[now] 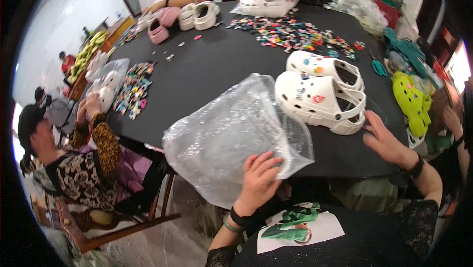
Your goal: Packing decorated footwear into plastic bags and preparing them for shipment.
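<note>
Holding empty clear bag [231, 139], left hand [258, 178]

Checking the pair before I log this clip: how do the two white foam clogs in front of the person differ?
The nearer white foam clog carries a red charm and a striped one, while the farther white foam clog carries round orange and blue charms. The nearer clog lies by the clear plastic bag that the left hand holds; the farther clog lies behind it, toward the scattered charms. The right hand is at the nearer clog's heel strap. Both lie on the black table.
</note>
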`<state>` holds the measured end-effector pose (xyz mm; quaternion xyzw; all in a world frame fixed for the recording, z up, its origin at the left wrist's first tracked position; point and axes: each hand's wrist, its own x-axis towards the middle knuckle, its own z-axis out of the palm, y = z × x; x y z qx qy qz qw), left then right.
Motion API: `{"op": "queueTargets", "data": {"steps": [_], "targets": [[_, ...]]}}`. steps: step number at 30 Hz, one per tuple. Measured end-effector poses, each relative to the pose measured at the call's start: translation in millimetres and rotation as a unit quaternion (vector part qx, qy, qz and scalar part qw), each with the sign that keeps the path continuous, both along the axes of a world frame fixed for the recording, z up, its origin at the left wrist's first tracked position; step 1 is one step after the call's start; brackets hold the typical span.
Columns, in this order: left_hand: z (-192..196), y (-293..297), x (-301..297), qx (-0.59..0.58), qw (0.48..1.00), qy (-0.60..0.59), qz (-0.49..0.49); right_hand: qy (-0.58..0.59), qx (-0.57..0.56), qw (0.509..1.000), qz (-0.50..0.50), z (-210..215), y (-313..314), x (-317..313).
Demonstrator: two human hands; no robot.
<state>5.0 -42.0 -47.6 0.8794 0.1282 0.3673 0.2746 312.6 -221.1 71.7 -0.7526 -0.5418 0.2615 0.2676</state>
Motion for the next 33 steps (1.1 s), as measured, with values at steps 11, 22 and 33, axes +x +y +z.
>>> {"op": "queueTargets", "data": {"steps": [11,22,33], "targets": [[-6.0,41.9,-102.4,-0.111,0.809,-0.204,0.54,-0.246,0.127,0.874,0.399,13.1,44.1,-95.7],[-36.0,2.5,-137.0,-0.65,0.619,-0.439,0.028,-0.5,0.21,0.793,0.28,-40.6,166.7,-120.6],[-17.7,-16.5,-105.9,-0.296,0.924,0.14,-0.197,-0.309,0.099,0.809,0.491,-50.0,141.3,-109.0]]}}
